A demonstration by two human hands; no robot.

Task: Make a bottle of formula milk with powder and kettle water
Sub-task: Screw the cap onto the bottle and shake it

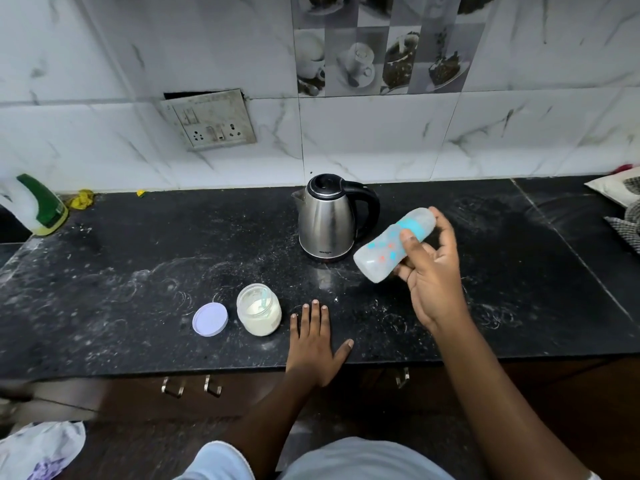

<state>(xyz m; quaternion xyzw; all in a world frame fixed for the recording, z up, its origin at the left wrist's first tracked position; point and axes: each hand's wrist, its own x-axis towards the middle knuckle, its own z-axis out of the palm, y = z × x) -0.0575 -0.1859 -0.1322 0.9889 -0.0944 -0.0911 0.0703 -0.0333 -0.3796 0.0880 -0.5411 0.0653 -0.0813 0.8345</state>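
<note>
Black speckled table (138,299) is dusted with white smears. Behind stands a steel kettle (327,220). Above the table, a frosted, blue-banded bottle (388,251) is held tilted by the right hand (433,271), fingers (414,251) wrapped around it. The left hand (313,344) is laid flat, fingers spread, beside an open powder jar (259,310) and its lid (210,319).

Free room and obstacles on the table (138,271). Left half open as far as the spray bottle (38,206) at the far left edge. Jar (259,310) and lid (210,319) stand just apart near the front edge; kettle (329,216) blocks the rear centre. Right of the kettle the surface lies bare up to the cloths (620,202) at the far right.
</note>
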